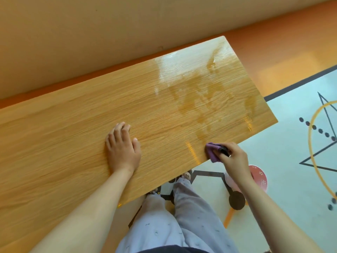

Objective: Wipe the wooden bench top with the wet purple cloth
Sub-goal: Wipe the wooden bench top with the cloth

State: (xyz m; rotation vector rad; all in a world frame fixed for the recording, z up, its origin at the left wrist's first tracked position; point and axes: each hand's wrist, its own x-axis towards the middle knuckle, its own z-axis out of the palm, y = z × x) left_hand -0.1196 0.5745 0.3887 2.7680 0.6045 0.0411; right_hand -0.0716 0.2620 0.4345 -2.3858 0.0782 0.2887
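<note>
The wooden bench top (73,136) runs from lower left to upper right, its right half streaked with wet, shiny patches. My left hand (123,148) lies flat on the board near its front edge, fingers slightly apart, holding nothing. My right hand (232,158) grips a small bunched purple cloth (212,151) and presses it on the front edge of the bench, right of the left hand. A dark ring-like object shows on one finger of that hand.
A beige wall (91,33) stands right behind the bench. A pink bowl (259,177) sits on the patterned pale floor (284,143) under my right wrist. My legs in light trousers stand at the bench's front edge.
</note>
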